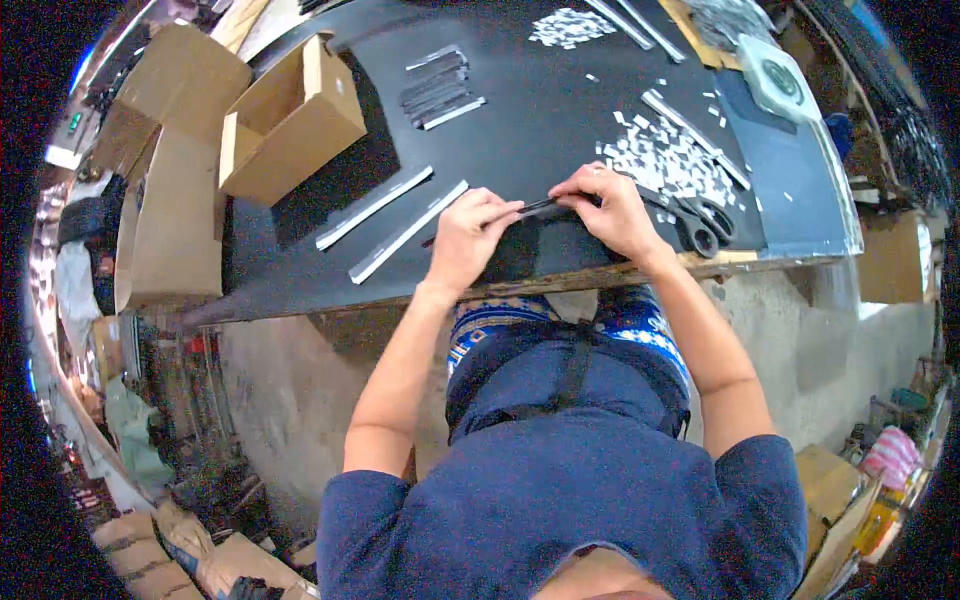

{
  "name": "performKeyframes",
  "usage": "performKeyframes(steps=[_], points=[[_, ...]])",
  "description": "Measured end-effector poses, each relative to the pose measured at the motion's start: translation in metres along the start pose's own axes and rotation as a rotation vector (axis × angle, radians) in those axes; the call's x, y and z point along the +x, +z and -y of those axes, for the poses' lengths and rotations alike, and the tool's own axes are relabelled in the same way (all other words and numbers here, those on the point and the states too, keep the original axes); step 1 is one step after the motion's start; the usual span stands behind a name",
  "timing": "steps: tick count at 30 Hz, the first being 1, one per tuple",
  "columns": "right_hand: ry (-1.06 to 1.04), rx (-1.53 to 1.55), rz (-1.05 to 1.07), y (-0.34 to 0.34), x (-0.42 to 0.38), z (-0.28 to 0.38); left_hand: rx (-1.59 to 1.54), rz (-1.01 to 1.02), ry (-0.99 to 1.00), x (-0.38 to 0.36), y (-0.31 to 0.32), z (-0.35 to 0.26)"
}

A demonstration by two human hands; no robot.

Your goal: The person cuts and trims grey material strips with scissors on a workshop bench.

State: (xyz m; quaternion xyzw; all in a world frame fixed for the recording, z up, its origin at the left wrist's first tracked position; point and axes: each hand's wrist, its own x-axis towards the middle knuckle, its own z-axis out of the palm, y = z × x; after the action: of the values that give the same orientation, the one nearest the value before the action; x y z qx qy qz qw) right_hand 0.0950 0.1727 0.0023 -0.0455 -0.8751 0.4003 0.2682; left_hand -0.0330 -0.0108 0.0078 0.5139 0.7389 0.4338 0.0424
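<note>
Near the table's front edge, my left hand (474, 232) and my right hand (606, 208) pinch a thin dark strip (538, 207) stretched between them. Both sets of fingers are closed on it; what the strip is made of cannot be made out. Left of my left hand lie two white-edged strips (408, 232), side by side at a slant. Black-handled scissors (704, 236) rest to the right of my right hand, their blades partly hidden behind it. Just beyond them spreads a pile of small white pieces (668, 165), with a long white strip (697, 140) across it.
An open cardboard box (295, 125) stands at the left on the dark table (520, 110). A stack of dark strips (438, 88) lies farther back. Another heap of white pieces (572, 28) is at the far side. A clear plastic-wrapped roll (776, 80) sits at the right.
</note>
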Motion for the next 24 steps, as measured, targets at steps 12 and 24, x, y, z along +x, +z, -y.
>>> performKeyframes(steps=[12, 24], points=[[0.471, 0.614, 0.091, -0.033, -0.003, 0.014, -0.583, 0.411, -0.477, 0.036, 0.006, -0.024], [0.034, 0.069, 0.111, -0.052, -0.012, 0.023, -0.645, 0.425, -0.459, 0.048, 0.021, -0.026]])
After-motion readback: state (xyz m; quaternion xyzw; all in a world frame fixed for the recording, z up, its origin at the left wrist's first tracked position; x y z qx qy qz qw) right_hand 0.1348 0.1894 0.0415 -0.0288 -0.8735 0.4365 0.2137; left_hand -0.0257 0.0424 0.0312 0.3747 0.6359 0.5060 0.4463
